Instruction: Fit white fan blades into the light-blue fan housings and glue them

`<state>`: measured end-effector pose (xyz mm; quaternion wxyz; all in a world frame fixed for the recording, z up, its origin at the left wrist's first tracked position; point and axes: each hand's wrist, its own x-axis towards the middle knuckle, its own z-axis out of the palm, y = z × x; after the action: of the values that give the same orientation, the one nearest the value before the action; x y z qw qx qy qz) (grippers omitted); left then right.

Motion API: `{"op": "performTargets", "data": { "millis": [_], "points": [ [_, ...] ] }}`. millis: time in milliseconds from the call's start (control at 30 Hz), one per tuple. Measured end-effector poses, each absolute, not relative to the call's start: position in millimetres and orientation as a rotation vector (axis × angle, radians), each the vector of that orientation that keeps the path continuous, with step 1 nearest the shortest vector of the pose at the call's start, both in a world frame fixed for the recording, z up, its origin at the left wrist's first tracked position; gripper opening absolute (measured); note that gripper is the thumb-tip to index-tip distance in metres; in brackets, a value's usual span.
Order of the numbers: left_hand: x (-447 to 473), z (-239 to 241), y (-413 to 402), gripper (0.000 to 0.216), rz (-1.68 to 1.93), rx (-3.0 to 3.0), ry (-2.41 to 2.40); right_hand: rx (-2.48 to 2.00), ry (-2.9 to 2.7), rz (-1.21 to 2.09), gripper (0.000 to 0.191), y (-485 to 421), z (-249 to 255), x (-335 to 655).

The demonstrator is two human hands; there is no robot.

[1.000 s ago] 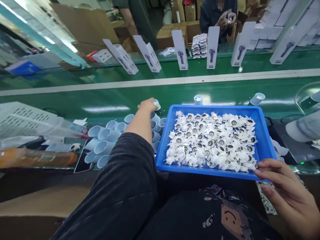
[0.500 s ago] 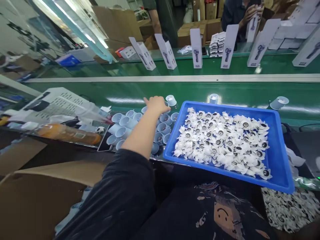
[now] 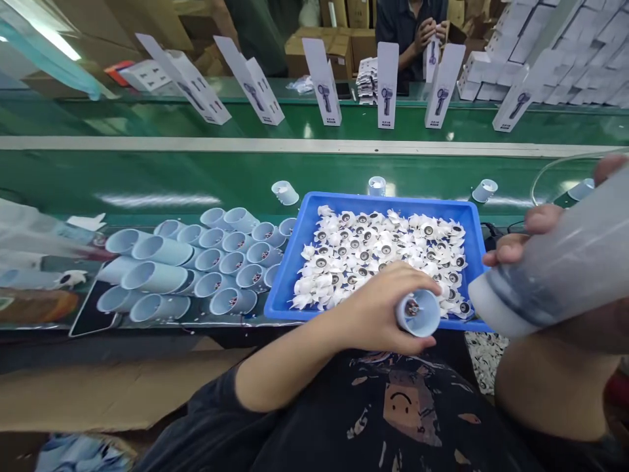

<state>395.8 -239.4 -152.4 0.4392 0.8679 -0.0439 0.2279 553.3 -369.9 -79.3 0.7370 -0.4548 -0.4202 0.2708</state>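
Observation:
My left hand (image 3: 373, 308) is closed around a light blue plastic cup (image 3: 426, 329), fingers and thumb on its sides. The cup's open mouth faces me, showing a small motor with copper-coloured windings inside. On the right, my right hand (image 3: 521, 236) grips a large pale cylinder with a white end (image 3: 565, 262); it is blurred and close to the camera, and its kind cannot be made out. The white end is tilted towards the cup, apart from it. Behind my left hand, a blue tray (image 3: 285, 288) holds many white fan impellers (image 3: 388, 249).
Rows of light blue cups (image 3: 157, 269) lie on their sides to the left. A few more cups (image 3: 285, 193) stand along the green conveyor (image 3: 196, 174). Open white boxes (image 3: 387, 85) line the far belt, where a person (image 3: 413, 33) handles another box.
My left hand has come back from the cups to in front of the tray, now with a cup in it. My right hand and the pale cylinder have entered view. The view has shifted right.

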Motion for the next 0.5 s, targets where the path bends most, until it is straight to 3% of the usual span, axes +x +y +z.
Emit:
{"op": "performTargets", "data": {
  "millis": [167, 500],
  "points": [
    [415, -164, -266, 0.036, 0.613, 2.074, -0.121, -0.877, -0.91, 0.712, 0.032, -357, -76, 539],
    [415, -156, -273, 0.026, 0.657, 1.893, -0.121, -0.943, -0.901, 0.621, 0.034, -364, -80, 527]
  ]
}}
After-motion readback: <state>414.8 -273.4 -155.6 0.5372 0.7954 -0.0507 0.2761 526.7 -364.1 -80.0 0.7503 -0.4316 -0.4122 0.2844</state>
